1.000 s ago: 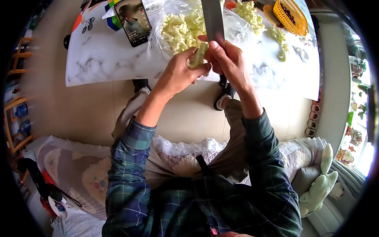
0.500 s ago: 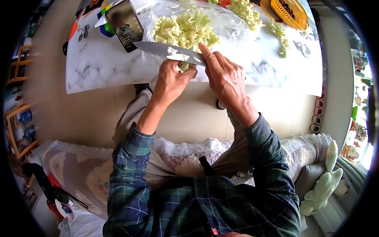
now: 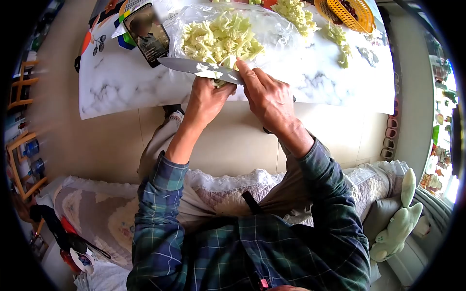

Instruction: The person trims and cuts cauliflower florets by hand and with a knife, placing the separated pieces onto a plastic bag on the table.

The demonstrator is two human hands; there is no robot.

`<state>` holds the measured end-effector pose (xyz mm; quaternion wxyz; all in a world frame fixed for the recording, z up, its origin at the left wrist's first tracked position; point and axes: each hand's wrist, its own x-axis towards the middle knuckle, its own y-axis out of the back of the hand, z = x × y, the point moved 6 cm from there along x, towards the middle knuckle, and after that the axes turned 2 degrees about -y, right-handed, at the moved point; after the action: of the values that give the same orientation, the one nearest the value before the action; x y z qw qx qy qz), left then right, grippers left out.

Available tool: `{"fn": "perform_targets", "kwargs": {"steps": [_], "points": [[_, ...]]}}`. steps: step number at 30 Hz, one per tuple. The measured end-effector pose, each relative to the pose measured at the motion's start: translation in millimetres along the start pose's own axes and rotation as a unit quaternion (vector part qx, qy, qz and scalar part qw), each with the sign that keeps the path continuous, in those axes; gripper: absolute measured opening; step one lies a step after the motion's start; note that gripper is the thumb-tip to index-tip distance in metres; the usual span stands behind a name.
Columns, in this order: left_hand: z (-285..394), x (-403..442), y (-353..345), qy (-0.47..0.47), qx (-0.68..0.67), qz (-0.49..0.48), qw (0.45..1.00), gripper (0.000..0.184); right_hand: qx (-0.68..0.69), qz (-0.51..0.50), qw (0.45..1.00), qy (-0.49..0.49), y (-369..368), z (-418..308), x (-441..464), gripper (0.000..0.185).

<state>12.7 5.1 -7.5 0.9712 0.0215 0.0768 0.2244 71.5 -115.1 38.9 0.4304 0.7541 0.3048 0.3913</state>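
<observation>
My right hand (image 3: 268, 93) is closed round the handle of a kitchen knife (image 3: 187, 66), its index finger stretched along the top. The wide blade points left across a piece of cauliflower (image 3: 219, 83), and pale slivers lie on the blade. Wrapped round that piece is my left hand (image 3: 208, 99), just below the blade; most of the piece is hidden by the fingers. Beyond the blade, a heap of cut cauliflower (image 3: 221, 39) rests on a clear plastic bag (image 3: 279, 36) on the marble-patterned table (image 3: 121, 87).
A phone (image 3: 146, 36) showing a video leans at the table's left. More cauliflower (image 3: 296, 17) lies at the back, with small pieces (image 3: 342, 46) to its right. A yellow basket (image 3: 352, 17) holds dark round items. Below me is a quilted sofa (image 3: 97, 208) with a plush toy (image 3: 398, 223).
Both hands, with the knife and the cauliflower piece, have shifted slightly left in view. The table and its things have also shifted a little left. Both grips stay the same.
</observation>
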Motion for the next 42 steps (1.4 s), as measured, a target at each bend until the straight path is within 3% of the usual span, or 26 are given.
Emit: {"fn": "perform_targets", "kwargs": {"steps": [10,14,20,24,26,31,32,33,36,38,42], "points": [[2,-5,1,0.047,-0.037,0.005,0.998,0.017,-0.006,-0.006,1.0,-0.012,-6,10,1,0.051],[9,-3,6,0.028,-0.055,-0.029,0.998,0.007,-0.058,-0.034,0.992,-0.103,-9,47,-2,0.041],[2,0,8,0.008,-0.047,0.001,0.999,0.005,0.015,-0.014,0.999,-0.031,1,6,1,0.045],[-2,0,6,0.022,-0.001,-0.021,1.0,0.017,0.012,-0.026,1.0,-0.012,-2,-7,6,0.047],[17,-1,10,-0.157,0.182,0.037,0.97,0.021,0.01,-0.03,0.999,-0.008,-3,-6,6,0.047],[15,-3,9,-0.128,0.186,-0.005,0.974,0.03,-0.01,-0.016,1.0,-0.02,-1,1,7,0.044],[21,-4,11,-0.166,0.21,0.027,0.963,0.029,-0.01,-0.017,1.0,-0.02,-2,6,6,0.044],[28,-6,14,-0.204,0.233,0.06,0.949,0.028,-0.02,-0.021,0.999,-0.037,-4,15,4,0.042],[29,-4,17,-0.169,0.242,0.048,0.954,0.027,-0.051,-0.025,0.991,-0.118,1,43,4,0.035],[29,-1,16,-0.183,0.241,0.05,0.952,0.027,-0.025,-0.014,0.99,-0.135,10,39,1,0.04],[23,-2,10,-0.203,0.218,0.052,0.953,0.02,0.01,-0.013,0.999,-0.028,3,2,0,0.044]]}}
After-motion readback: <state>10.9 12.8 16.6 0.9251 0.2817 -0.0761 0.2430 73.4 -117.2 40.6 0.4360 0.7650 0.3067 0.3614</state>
